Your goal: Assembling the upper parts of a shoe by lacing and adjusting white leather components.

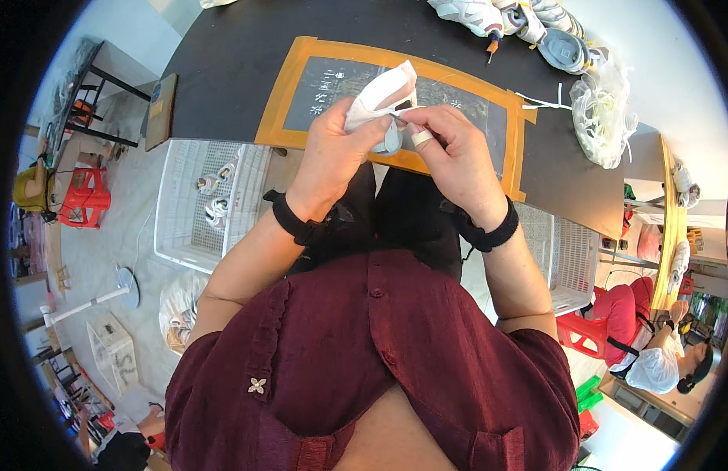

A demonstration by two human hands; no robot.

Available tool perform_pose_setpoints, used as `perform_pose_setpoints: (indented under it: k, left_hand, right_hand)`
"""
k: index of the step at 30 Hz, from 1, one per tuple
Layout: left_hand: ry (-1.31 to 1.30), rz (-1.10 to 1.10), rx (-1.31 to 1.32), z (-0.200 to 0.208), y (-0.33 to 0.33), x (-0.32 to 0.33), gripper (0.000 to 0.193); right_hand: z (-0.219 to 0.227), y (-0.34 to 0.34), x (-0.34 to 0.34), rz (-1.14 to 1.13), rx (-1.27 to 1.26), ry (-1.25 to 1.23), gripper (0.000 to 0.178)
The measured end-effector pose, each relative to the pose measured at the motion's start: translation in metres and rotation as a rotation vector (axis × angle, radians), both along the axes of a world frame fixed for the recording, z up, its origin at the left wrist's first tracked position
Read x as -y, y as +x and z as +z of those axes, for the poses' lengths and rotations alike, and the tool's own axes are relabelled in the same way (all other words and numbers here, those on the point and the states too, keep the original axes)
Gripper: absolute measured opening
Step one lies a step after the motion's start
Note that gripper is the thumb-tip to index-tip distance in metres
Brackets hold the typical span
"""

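While the left hand (329,149) grips a white fabric piece (386,88) at the frame's upper centre, over the black tabletop (222,71), the right hand (456,149) pinches a thin dark item (396,119) at its edge.

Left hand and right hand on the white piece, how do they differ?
The right hand has a pale wrap on its thumb, while the left hand shows a bare thumb. The left hand grips the white piece from its left; the right hand's thumb and forefinger are at its right end. Both wrists wear black wristbands.
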State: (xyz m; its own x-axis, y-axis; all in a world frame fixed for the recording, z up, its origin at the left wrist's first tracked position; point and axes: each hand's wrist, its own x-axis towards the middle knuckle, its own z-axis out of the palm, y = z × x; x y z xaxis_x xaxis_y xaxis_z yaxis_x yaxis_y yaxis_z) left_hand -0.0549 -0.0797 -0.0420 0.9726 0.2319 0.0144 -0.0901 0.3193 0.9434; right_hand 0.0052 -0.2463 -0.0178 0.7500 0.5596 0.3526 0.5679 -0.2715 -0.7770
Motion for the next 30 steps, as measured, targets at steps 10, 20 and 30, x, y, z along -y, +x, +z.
perform_pose_setpoints:
  k: [10, 20, 30]
  left_hand:
    - [-0.072, -0.038, -0.085, -0.005, 0.005, -0.008, 0.031]
    - [0.028, -0.104, -0.073, -0.008, -0.002, -0.014, 0.028]
    - [0.386, 0.032, -0.043, -0.002, 0.018, -0.013, 0.02]
  right_hand:
    - [-0.007, 0.011, 0.004, 0.057, -0.142, 0.034, 0.02]
    - [-0.011, 0.011, 0.008, 0.122, -0.077, -0.007, 0.019]
    - [-0.004, 0.021, -0.012, -0.055, 0.024, -0.157, 0.015]
